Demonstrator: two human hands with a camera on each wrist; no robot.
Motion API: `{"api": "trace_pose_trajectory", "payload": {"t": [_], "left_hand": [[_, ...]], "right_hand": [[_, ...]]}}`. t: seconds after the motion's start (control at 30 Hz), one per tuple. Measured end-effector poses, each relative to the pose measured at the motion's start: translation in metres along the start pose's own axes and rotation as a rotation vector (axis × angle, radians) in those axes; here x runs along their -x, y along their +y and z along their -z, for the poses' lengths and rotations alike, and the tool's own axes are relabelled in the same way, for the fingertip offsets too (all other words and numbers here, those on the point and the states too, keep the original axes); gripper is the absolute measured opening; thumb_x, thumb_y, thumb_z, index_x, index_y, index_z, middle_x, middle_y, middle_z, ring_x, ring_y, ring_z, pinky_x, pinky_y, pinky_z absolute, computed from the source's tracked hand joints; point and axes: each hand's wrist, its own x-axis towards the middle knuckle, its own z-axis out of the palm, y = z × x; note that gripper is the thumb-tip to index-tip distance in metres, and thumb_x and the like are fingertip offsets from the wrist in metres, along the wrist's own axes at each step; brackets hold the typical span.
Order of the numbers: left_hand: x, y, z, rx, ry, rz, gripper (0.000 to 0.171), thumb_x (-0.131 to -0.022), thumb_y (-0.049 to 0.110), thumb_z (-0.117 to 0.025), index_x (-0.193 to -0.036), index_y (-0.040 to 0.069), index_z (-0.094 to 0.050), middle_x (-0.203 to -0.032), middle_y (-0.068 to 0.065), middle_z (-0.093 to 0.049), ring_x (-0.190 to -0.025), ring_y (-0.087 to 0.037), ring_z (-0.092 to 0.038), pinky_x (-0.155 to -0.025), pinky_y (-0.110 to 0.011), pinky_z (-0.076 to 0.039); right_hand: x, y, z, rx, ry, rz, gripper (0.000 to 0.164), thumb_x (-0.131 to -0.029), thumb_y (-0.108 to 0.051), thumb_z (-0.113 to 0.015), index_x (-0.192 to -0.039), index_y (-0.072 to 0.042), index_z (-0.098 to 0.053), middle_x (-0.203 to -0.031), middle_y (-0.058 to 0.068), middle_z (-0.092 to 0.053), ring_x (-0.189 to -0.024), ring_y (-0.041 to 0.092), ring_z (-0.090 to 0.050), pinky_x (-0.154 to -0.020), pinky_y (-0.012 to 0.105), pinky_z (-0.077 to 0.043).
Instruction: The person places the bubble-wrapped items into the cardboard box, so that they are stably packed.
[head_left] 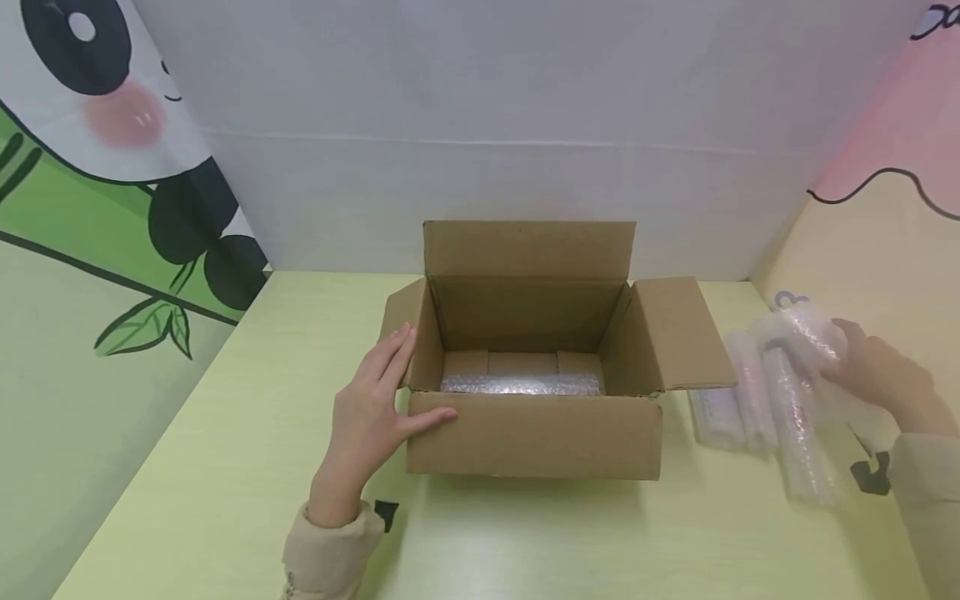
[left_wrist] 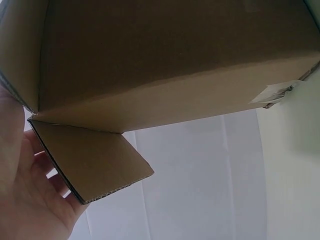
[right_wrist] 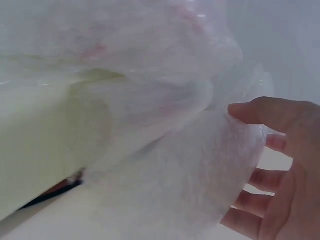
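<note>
A brown cardboard box (head_left: 532,433) stands with its flaps spread outward, and a bubble-wrapped package (head_left: 521,384) lies inside on its floor. At the box's near left corner is my left hand (head_left: 367,412). Its straight fingers lie along the left flap (left_wrist: 92,162), and the thumb rests on the front flap. Far right, my right hand (head_left: 877,371) holds a bubble-wrapped bundle (head_left: 813,333) above other wrapped packages. In the right wrist view the thumb lies on the clear wrap (right_wrist: 210,150) with the fingers behind it. The wrap blurs what is inside.
Several bubble-wrapped packages (head_left: 753,392) lie side by side to the right of the box, close to its right flap (head_left: 682,333). A pale wall stands behind the light yellow table (head_left: 247,467). Cartoon-printed panels (head_left: 187,250) flank it on both sides.
</note>
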Motion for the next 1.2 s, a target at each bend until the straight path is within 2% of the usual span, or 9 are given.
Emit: {"api": "trace_pose_trajectory", "payload": {"t": [0.23, 0.47, 0.6, 0.73, 0.97, 1.1, 1.2], "left_hand": [[0.0, 0.0, -0.001, -0.013, 0.006, 0.006, 0.103, -0.077, 0.083, -0.039, -0.141, 0.002, -0.049, -0.137, -0.016, -0.056, -0.124, -0.033, -0.055, -0.055, -0.036, -0.057], [0.0, 0.001, 0.0, -0.014, 0.004, 0.01, 0.103, -0.077, 0.083, -0.039, -0.141, 0.003, -0.048, -0.137, -0.016, -0.056, -0.124, -0.033, -0.055, -0.055, -0.037, -0.057], [0.0, 0.001, 0.0, -0.013, -0.001, 0.011, 0.104, -0.077, 0.083, -0.039, -0.142, 0.003, -0.048, -0.138, -0.016, -0.056, -0.125, -0.033, -0.055, -0.06, -0.038, -0.058], [0.0, 0.001, 0.0, -0.01, -0.002, 0.008, 0.104, -0.077, 0.083, -0.04, -0.142, 0.003, -0.048, -0.137, -0.016, -0.056, -0.124, -0.033, -0.055, -0.06, -0.039, -0.058], [-0.001, 0.002, 0.0, -0.011, 0.002, 0.007, 0.103, -0.077, 0.083, -0.04, -0.141, 0.003, -0.048, -0.137, -0.016, -0.056, -0.124, -0.033, -0.055, -0.057, -0.037, -0.057], [-0.001, 0.002, 0.0, -0.008, 0.005, 0.006, 0.102, -0.078, 0.082, -0.041, -0.141, 0.003, -0.048, -0.137, -0.017, -0.056, -0.124, -0.033, -0.055, -0.059, -0.038, -0.058], [-0.001, 0.002, 0.0, -0.004, 0.009, 0.006, 0.101, -0.078, 0.081, -0.042, -0.141, 0.003, -0.048, -0.137, -0.017, -0.056, -0.124, -0.034, -0.056, -0.061, -0.039, -0.058]], "right_hand": [[0.0, -0.026, 0.034, 0.015, 0.055, 0.046, 0.086, -0.095, -0.034, -0.055, -0.149, 0.01, -0.005, -0.124, 0.051, -0.035, -0.111, 0.067, -0.038, -0.078, 0.077, -0.038], [0.006, -0.071, 0.067, 0.087, 0.254, 0.189, 0.074, -0.093, -0.022, -0.059, -0.148, 0.007, -0.018, -0.116, 0.046, -0.045, -0.105, 0.06, -0.046, -0.074, 0.071, -0.042], [0.014, -0.105, 0.088, 0.115, 0.288, 0.215, 0.077, -0.094, -0.027, -0.061, -0.153, -0.003, -0.016, -0.118, 0.041, -0.046, -0.099, 0.053, -0.053, -0.061, 0.063, -0.047], [0.02, -0.141, 0.105, 0.138, 0.302, 0.255, 0.082, -0.093, -0.029, -0.063, -0.156, -0.014, -0.012, -0.126, 0.036, -0.044, -0.089, 0.05, -0.059, -0.048, 0.053, -0.047], [0.025, -0.204, 0.122, 0.161, 0.313, 0.394, 0.083, -0.091, -0.029, -0.067, -0.156, -0.022, -0.016, -0.145, 0.027, -0.042, -0.1, 0.045, -0.06, -0.06, 0.058, -0.05], [0.028, -0.234, 0.124, 0.154, 0.315, 0.506, 0.083, -0.087, -0.026, -0.072, -0.154, -0.024, -0.023, -0.141, 0.024, -0.048, -0.105, 0.041, -0.059, -0.068, 0.058, -0.05], [0.03, -0.254, 0.123, 0.166, 0.314, 0.587, 0.083, -0.085, -0.025, -0.074, -0.153, -0.024, -0.026, -0.138, 0.021, -0.052, -0.106, 0.039, -0.06, -0.068, 0.053, -0.051]]}}
